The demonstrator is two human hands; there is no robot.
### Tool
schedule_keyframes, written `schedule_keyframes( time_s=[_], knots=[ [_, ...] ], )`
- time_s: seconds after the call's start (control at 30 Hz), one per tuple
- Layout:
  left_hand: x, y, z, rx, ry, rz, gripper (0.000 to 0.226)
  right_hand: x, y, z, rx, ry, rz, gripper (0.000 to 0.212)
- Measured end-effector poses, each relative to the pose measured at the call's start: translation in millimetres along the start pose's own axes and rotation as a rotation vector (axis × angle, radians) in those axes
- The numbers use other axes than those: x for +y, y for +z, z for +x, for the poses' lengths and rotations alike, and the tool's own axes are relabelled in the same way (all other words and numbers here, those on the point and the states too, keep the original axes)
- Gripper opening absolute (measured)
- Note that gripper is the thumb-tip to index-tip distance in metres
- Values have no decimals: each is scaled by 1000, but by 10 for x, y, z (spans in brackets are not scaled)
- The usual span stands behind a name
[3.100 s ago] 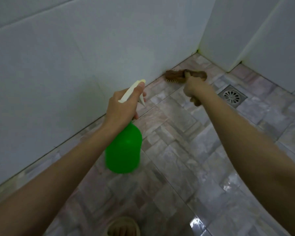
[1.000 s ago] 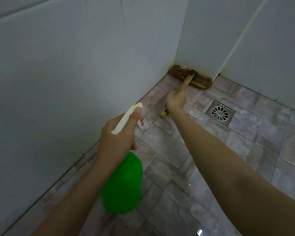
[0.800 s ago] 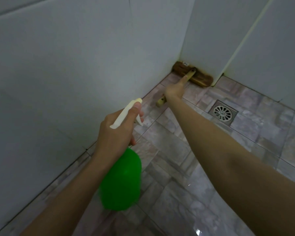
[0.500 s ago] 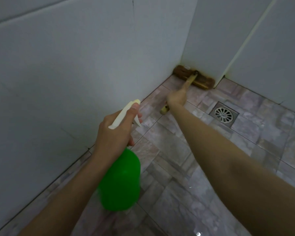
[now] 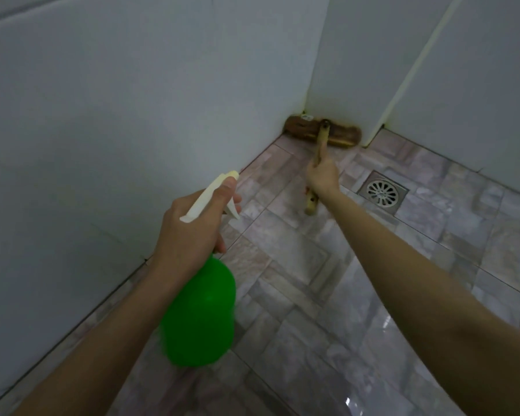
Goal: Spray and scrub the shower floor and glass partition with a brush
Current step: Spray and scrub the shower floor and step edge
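My left hand (image 5: 189, 232) grips the neck of a green spray bottle (image 5: 200, 313), thumb lying along its white trigger head, nozzle pointing toward the far corner. My right hand (image 5: 323, 175) holds the wooden handle of a scrub brush (image 5: 321, 132). The brown brush head lies on the tiled floor (image 5: 297, 280), pressed into the far corner against the foot of the white wall. The handle's end sticks out below my right hand.
White tiled walls (image 5: 132, 115) stand on the left and at the back. A square metal floor drain (image 5: 383, 192) sits to the right of the brush. The floor near the bottom right shines wet.
The brush head has stayed in the far corner, shifting slightly along the back wall. My right hand has slid a little along the handle. The spray bottle has hardly moved.
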State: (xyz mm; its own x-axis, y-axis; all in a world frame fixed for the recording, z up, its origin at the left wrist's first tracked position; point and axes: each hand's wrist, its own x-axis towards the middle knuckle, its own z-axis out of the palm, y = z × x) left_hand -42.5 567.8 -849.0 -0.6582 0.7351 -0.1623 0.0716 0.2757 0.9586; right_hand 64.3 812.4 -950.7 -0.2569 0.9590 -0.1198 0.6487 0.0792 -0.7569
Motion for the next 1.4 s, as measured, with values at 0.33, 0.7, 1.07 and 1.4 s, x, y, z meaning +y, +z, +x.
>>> schedule_keyframes(
  time_s=[0.33,0.7,1.07,1.4],
  knots=[
    [38,332,-60,-92,20,-14,39,217,-881,-143,-288,-188,-721,48],
    [42,515,-211,-202,50,19,30,582,-1532,-350,-203,-63,-808,44],
    [27,623,-367,-262,80,86,35,622,-1619,-802,-280,75,-748,47],
    [89,489,-610,-248,20,84,47,397,-1276,-1194,-371,-12,-632,77]
  ],
)
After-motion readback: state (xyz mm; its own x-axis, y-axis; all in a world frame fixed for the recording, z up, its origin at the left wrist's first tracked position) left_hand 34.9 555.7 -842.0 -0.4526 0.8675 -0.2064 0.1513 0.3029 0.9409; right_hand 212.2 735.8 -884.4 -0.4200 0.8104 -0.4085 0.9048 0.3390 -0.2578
